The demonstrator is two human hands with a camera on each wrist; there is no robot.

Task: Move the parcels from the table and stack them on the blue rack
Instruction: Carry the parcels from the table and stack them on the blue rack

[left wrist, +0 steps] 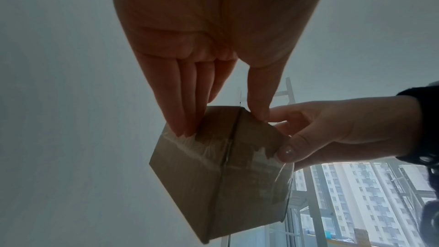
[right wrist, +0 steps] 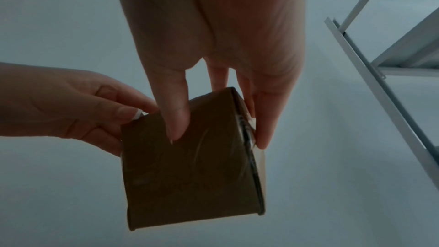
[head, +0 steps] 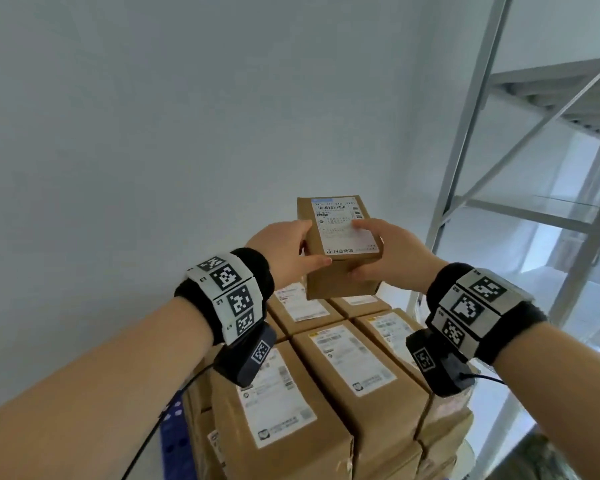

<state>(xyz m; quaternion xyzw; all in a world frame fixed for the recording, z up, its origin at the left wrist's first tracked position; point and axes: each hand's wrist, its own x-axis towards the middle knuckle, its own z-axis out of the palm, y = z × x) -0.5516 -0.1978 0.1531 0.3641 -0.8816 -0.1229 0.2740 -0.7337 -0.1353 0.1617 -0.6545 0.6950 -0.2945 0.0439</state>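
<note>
A small brown cardboard parcel (head: pixel 338 247) with a white shipping label on top hangs in the air above a stack of parcels (head: pixel 329 375). My left hand (head: pixel 284 251) grips its left side, thumb on the near edge. My right hand (head: pixel 388 254) grips its right side, thumb on the label. The left wrist view shows the parcel (left wrist: pixel 221 166) from below, with my left hand (left wrist: pixel 223 117) pinching its top edge. The right wrist view shows the parcel (right wrist: pixel 190 166) pinched by my right hand (right wrist: pixel 213 138). A bit of the blue rack (head: pixel 175 441) peeks out under the stack.
The stack holds several taped brown boxes in two layers against a pale wall. A grey metal shelving frame (head: pixel 520 168) stands to the right, close to the stack. A window with tower blocks beyond (left wrist: pixel 356 204) lies to the right.
</note>
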